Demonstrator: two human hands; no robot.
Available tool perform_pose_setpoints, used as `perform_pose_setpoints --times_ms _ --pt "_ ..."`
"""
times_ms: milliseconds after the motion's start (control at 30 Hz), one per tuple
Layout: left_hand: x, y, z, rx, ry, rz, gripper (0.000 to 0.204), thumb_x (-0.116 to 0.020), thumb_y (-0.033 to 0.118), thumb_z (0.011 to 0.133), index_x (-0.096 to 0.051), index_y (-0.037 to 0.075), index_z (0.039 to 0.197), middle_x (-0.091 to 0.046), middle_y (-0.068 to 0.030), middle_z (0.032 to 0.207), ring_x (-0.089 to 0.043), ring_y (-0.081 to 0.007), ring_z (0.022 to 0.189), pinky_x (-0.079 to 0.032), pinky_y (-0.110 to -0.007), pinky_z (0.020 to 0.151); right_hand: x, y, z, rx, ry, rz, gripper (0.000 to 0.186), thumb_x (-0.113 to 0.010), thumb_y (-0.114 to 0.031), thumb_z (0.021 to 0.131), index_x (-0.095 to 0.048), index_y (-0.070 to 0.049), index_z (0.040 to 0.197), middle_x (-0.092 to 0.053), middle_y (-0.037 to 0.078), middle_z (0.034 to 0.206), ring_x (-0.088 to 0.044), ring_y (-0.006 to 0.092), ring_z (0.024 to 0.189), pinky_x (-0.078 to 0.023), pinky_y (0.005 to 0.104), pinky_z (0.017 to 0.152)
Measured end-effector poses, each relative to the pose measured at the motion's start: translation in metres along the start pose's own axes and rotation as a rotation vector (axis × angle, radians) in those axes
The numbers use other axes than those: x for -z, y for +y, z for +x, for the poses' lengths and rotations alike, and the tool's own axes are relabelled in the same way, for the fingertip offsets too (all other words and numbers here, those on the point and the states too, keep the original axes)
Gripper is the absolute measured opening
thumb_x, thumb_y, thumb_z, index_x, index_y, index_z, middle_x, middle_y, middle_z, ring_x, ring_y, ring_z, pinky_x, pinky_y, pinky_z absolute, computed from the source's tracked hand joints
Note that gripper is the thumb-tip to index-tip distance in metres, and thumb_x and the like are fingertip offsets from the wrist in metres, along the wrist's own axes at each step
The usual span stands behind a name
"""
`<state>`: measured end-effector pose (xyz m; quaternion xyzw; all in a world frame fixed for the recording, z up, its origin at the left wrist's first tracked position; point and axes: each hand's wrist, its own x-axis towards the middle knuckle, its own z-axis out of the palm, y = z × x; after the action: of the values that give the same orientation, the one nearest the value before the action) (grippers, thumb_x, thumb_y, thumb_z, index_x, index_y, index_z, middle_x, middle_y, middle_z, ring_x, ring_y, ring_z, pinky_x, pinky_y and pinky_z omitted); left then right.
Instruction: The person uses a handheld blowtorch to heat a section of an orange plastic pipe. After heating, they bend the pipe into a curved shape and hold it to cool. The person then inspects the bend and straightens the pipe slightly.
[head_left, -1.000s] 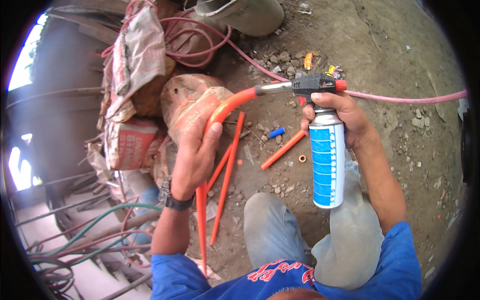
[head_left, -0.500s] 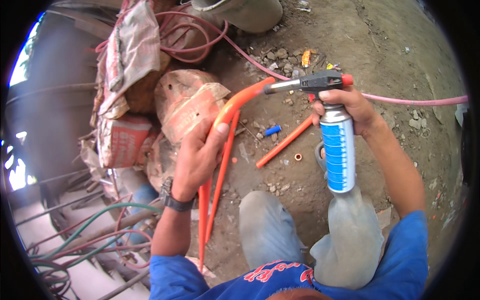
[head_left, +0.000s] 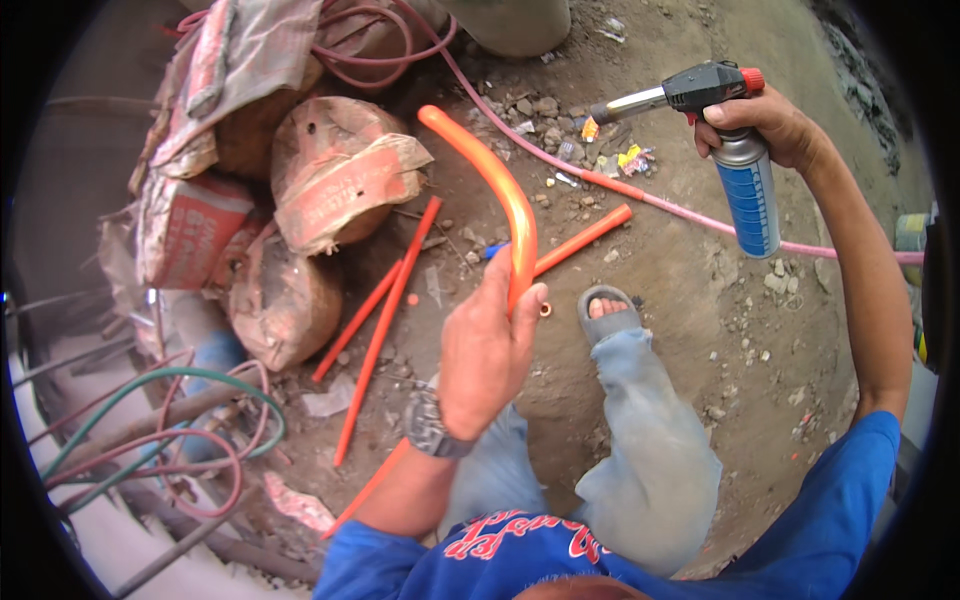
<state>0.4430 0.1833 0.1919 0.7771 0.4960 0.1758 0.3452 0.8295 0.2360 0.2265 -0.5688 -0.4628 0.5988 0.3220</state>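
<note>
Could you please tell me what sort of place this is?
Probably a building site, judging by the bare dirt ground, the worn sacks and the orange pipes lying about.

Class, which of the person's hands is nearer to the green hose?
Left: the left hand is right of the green hose; the right hand is much farther right, holding the torch.

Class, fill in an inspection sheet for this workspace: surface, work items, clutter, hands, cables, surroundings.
Surface: dirt ground with scattered stones.
Work items: bent orange pipe; blow torch on a canister, nozzle apart from the pipe, no flame visible.
Clutter: straight orange pipes, wrappers.
Hands: left hand grips the bent pipe; right hand grips the torch.
Cables: pink hose across the ground; looped green line, hose or cable unclear.
Surroundings: worn sacks, grey container.
</note>
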Motion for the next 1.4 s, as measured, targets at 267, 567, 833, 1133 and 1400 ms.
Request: perform_pose_setpoints --times_ms 267,567,833,1133,1400 --pt "-0.049 -0.013 -0.013 0.072 0.059 -0.127 0.050 -0.059 0.021 0.101 -0.048 0.001 0.146 -0.064 -0.0248 0.128 -0.065 -0.0405 0.112 -0.052 -0.046 0.094 -0.035 -0.130 0.039 -0.200 -0.393 -0.698 0.056 -0.093 -0.021 0.057 -0.073 -0.003 0.106 -0.072 0.006 0.087 -0.067 0.0161 0.075 -0.056 0.0325 0.075" --pt "-0.050 0.003 -0.043 0.106 0.122 -0.164 0.056 -0.063 0.010 0.094 -0.047 0.005 0.147 -0.066 -0.0198 0.112 -0.066 -0.0390 0.099 -0.053 -0.047 0.080 -0.143 -0.226 0.083 -0.006 -0.421 -1.127 0.024 -0.085 -0.018 0.078 -0.070 -0.007 0.094 -0.066 -0.002 0.079 -0.057 0.0104 0.074 -0.047 0.0301 0.066" --pt "-0.053 0.008 -0.057 0.085 0.124 -0.195 0.062 -0.061 0.008 0.091 -0.043 0.006 0.150 -0.061 -0.0183 0.103 -0.062 -0.0403 0.096 -0.051 -0.050 0.079 -0.190 -0.246 0.068 -0.073 -0.469 -1.344 0.042 -0.082 -0.015 0.070 -0.075 -0.011 0.111 -0.074 0.005 0.089 -0.065 0.0160 0.078 -0.052 0.0317 0.073" --pt "-0.053 0.005 -0.060 0.062 0.161 -0.255 0.060 -0.063 0.009 0.090 -0.045 0.004 0.147 -0.061 -0.0197 0.105 -0.062 -0.0412 0.095 -0.052 -0.051 0.080 -0.208 -0.248 0.044 -0.134 -0.495 -1.406 0.048 -0.083 -0.018 0.070 -0.074 -0.010 0.116 -0.074 0.007 0.090 -0.066 0.0169 0.078 -0.054 0.0330 0.071" --pt "-0.044 0.008 -0.067 0.068 0.174 -0.269 0.057 -0.062 0.008 0.090 -0.049 0.003 0.145 -0.063 -0.0204 0.108 -0.063 -0.0416 0.099 -0.051 -0.050 0.084 -0.193 -0.244 0.032 -0.201 -0.568 -1.365 0.049 -0.084 -0.014 0.070 -0.074 -0.011 0.117 -0.076 0.007 0.096 -0.067 0.0177 0.083 -0.054 0.0342 0.078"
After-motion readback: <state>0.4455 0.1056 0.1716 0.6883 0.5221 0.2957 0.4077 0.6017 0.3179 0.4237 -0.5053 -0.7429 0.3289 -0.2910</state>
